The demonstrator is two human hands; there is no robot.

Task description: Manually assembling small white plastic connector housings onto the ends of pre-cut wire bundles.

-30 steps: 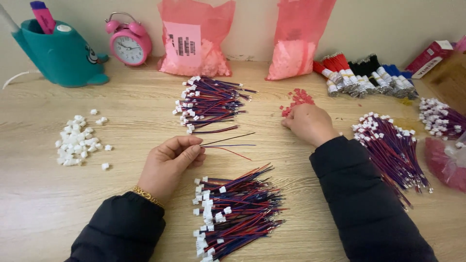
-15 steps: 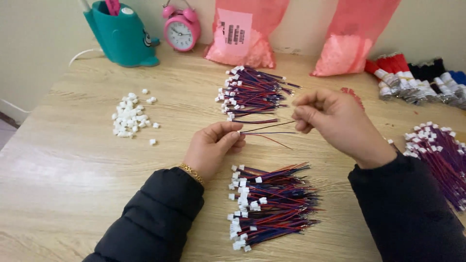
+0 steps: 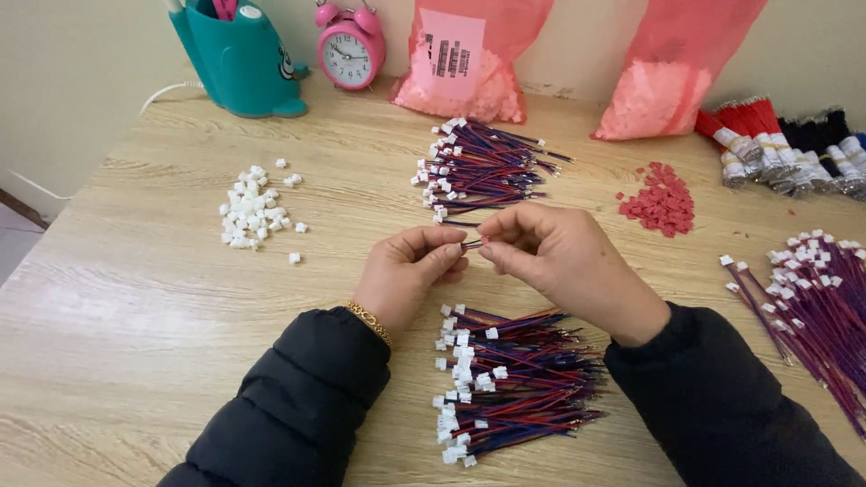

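While two pink bags (image 3: 469, 63) of small plastic pieces lean at the table's (image 3: 135, 316) far edge, left hand (image 3: 410, 275) and right hand (image 3: 559, 257) pinch one thin wire (image 3: 471, 243)

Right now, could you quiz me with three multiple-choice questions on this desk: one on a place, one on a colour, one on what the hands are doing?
1. Where is the pile of white connectors?
A. left of the hands
B. beside the red pieces
C. in a bag

2. What colour is the alarm clock?
A. teal
B. pink
C. white

3. How are the left hand and right hand?
A. flat on the table
B. far apart
C. fingertips meeting on a thin wire

Answers: A, it lies on bare wood to the left; B, its case is pink; C, both pinch the wire between them.
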